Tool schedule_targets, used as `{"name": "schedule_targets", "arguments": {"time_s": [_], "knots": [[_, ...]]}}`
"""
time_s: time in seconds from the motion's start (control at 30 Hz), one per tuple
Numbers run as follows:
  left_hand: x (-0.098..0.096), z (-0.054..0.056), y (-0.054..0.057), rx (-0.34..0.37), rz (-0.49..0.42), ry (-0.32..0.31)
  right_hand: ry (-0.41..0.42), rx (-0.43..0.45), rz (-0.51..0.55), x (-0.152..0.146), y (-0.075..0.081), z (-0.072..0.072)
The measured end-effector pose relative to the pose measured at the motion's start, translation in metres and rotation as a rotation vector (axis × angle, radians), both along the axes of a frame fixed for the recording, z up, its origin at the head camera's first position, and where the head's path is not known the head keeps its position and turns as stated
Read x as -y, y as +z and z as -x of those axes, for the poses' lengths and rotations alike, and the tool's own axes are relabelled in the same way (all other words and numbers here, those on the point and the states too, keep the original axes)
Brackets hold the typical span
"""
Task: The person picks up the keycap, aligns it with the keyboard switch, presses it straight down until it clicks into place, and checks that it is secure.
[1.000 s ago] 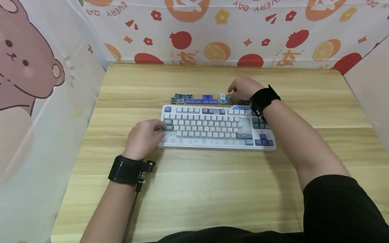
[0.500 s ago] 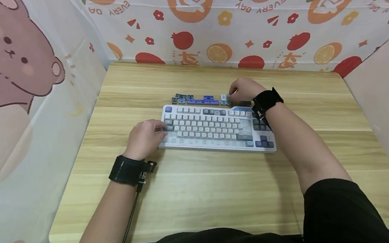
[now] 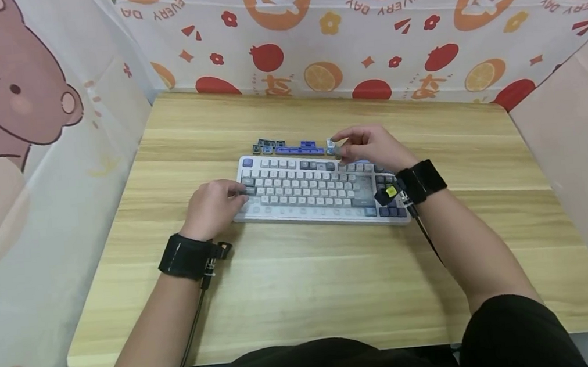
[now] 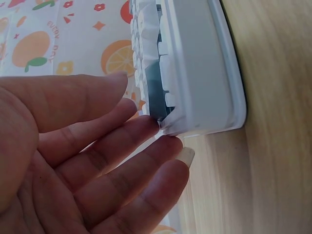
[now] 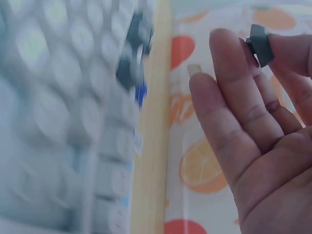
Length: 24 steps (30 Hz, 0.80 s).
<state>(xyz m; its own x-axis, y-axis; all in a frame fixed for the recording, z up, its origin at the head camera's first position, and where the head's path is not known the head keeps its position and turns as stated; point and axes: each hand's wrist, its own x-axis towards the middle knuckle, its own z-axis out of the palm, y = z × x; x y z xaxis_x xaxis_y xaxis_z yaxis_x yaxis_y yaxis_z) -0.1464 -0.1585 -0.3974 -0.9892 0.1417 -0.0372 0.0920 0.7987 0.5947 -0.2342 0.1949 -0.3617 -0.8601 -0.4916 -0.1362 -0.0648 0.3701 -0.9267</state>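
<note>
Left hand (image 3: 211,208): fingers relaxed and slightly apart, tips at the left edge of the keyboard (image 3: 299,184), thumb standing free. Nothing pinched there; reads as steadying. Black strap (image 3: 186,257) round that wrist.

Behind the keyboard, going rightward: a cluster of dark loose keycaps (image 3: 266,147), then a long blue keycap (image 3: 299,150) with a smaller blue keycap (image 3: 308,144) just behind it, then pale loose keycaps (image 3: 330,145) close to the right hand's fingertips. All lie on the wooden table (image 3: 303,287), near the keyboard's rear edge. The keyboard's front strip looks paler and flatter than the key rows; too small to tell whether caps are missing.

Right hand (image 3: 374,144): thumb and a fingertip pinch a small grey keycap (image 5: 263,46), other fingers stretched away from it. In the right wrist view its stem side seems to face the fingers. Head view puts the cap beside the pale ones, about the keyboard's rear edge; height unreadable.

Step in hand, my judgement: handling one keycap at a time, this one off the table. Next move would call for keeping the pinch firm, turning the stem downward, and holding the keyboard still on the left.
</note>
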Motion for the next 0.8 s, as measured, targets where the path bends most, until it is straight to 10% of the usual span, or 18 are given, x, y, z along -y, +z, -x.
{"name": "schedule_targets", "arguments": {"time_s": [0.3,0.8], "knots": [[0.000,0.000,-0.001,-0.014,-0.011,0.013,-0.027,0.067,0.026,-0.007,-0.001,-0.042],[-0.002,0.002,0.000,-0.001,-0.017,0.014,-0.035,-0.321,-0.314,-0.026,-0.018,-0.079]]}}
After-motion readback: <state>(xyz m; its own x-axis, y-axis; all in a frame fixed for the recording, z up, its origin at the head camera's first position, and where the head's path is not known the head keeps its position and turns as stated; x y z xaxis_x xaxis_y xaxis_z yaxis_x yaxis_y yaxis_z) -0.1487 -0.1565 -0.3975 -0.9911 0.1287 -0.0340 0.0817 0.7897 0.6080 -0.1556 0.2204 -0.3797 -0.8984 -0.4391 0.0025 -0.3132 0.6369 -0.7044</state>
